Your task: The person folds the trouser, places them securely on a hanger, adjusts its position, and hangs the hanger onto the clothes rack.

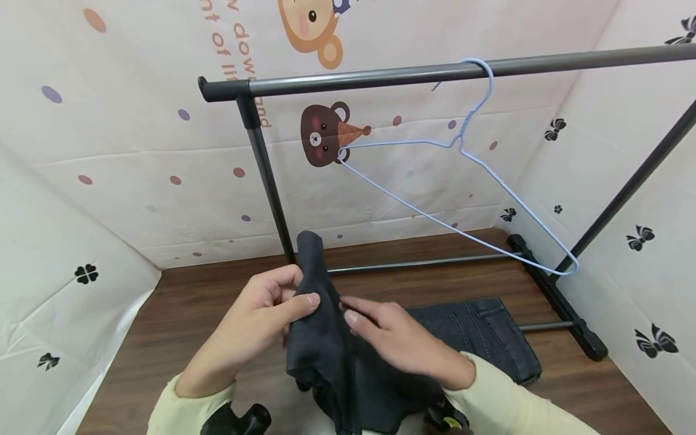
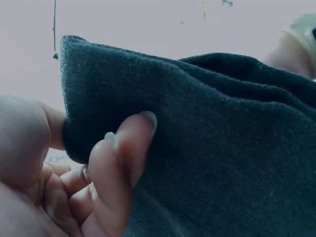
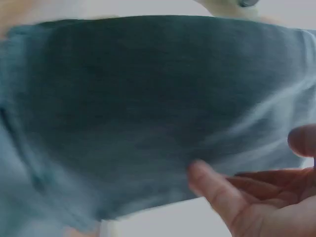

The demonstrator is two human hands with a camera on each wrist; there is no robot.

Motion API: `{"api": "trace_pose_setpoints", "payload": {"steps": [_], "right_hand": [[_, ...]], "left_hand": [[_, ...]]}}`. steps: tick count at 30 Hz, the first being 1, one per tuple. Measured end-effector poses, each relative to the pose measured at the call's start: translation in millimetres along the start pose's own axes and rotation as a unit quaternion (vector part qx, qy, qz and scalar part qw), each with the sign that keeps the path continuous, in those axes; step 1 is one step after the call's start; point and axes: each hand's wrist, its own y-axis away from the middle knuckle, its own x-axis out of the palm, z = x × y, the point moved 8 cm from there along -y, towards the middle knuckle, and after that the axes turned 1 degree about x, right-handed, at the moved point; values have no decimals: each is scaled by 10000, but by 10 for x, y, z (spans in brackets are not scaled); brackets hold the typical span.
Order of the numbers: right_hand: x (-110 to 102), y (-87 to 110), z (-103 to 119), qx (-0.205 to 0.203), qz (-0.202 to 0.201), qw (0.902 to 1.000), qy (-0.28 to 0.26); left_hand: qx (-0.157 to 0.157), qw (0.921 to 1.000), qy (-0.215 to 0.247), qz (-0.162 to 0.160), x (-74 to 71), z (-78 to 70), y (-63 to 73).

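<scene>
Clamping the fingers of the left hand on a folded dark-charcoal fabric garment; touching it with the right hand, holding thumb and fingers apart.

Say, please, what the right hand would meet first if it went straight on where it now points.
The right hand would probably meet the dark garment first: the fingers look beside or against it, though depth leaves contact unclear.

The head camera looks forward and down at the rack. Both wrist cameras face the dark cloth from close up, and all three views share it.
</scene>
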Motion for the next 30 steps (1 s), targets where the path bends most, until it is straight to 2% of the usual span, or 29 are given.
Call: {"api": "trace_pose_setpoints", "payload": {"steps": [5, 13, 18, 20, 24, 27, 30], "right_hand": [[-195, -134, 299, -223, -291, 9981, -488], [-415, -162, 463, 372, -293, 9953, -844], [-505, -153, 526, 666, -387, 9939, -790], [-514, -153, 545, 729, -389, 9933, -809], [-516, -145, 556, 789, -390, 9909, -1020], [-521, -131, 543, 764, -402, 9899, -1120], [-518, -112, 538, 700, -340, 9895, -1220]], "left_hand": [[-59, 10000, -47, 18, 109, 2, -77], [-119, 9994, -301, 115, 300, 3, -225], [-181, 9985, -496, 131, 415, 15, -291], [-85, 9970, -764, 79, 457, 11, -313], [302, 9896, -1403, 37, 534, -12, -329], [507, 9881, -1449, 56, 536, -6, -312], [657, 9894, -1274, -229, 415, 40, -292]]}}
